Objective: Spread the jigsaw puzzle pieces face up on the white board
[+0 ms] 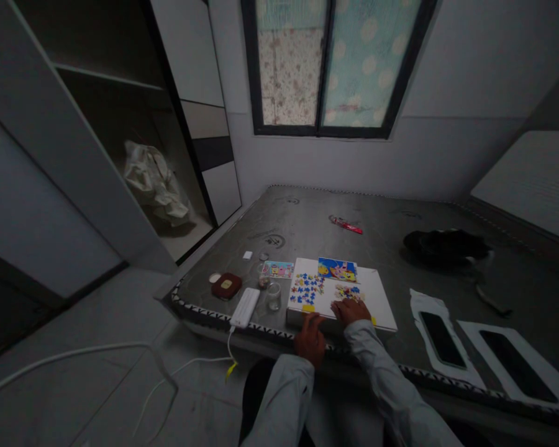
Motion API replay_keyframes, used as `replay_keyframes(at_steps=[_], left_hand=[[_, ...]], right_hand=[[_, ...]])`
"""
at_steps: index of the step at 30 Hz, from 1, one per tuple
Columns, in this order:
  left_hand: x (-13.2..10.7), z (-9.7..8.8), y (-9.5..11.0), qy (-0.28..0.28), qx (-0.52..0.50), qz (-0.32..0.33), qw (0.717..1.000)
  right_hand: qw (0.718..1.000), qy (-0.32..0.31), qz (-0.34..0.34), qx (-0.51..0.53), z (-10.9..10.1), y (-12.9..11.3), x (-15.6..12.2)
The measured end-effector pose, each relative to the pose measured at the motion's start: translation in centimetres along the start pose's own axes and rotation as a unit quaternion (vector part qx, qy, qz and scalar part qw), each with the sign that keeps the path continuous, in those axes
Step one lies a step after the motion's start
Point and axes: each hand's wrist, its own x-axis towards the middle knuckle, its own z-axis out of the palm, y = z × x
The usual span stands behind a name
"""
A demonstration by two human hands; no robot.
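My right hand [353,311] rests on a white box [377,297], fingers bent down and close together at the near side of a small heap of mixed jigsaw puzzle pieces [350,292]. Whatever its fingertips pinch is hidden. My left hand [310,341] is at the box's front edge with its fingers apart and nothing in them. Blue-toned puzzle pieces [306,288] lie spread over the box's left part. At the far edge of the box is a colourful cartoon picture card [337,270].
Left of the box are a clear glass jar [273,298], a white power bank [245,308] with a cable, a brown case [226,285] and another cartoon card [279,269]. To the right lie two phones [442,338]. Farther back are a red packet [347,225] and a black bag [447,245].
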Motion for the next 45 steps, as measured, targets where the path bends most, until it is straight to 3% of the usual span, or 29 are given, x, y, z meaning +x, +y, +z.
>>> replay_keyframes(at_steps=[6,13,19,23,28,37,41,45], left_hand=[[-0.3,0.4,-0.2,0.014,0.006,0.003,1.000],[0.0,1.1,-0.9,0.015,-0.010,0.017,1.000],[1.0,1.9,-1.6,0.007,-0.009,0.046,0.999],[1.6,2.2,-1.6,-0.023,0.006,0.049,0.999],[2.3,1.8,-0.9,-0.034,0.008,0.021,0.999],[2.6,1.8,0.3,-0.064,-0.014,0.018,0.998],[2.6,1.7,0.2,-0.065,-0.010,0.017,0.998],[2.5,1.6,0.1,-0.030,-0.030,0.044,0.998]], right_hand=[[0.989,-0.074,0.100,0.080,-2.1,-1.7,2.1],[0.981,-0.054,0.153,0.106,-1.4,-3.5,2.3],[0.997,0.014,-0.001,0.071,0.4,-2.6,-0.3],[0.996,0.055,0.036,0.066,1.2,-0.7,-1.3],[0.997,0.030,0.070,0.023,0.3,1.7,-0.9],[0.998,-0.050,0.042,-0.017,-0.6,0.8,1.7],[0.999,-0.044,0.011,-0.020,-0.1,1.1,1.8],[0.999,-0.029,-0.012,-0.018,0.1,1.2,1.7]])
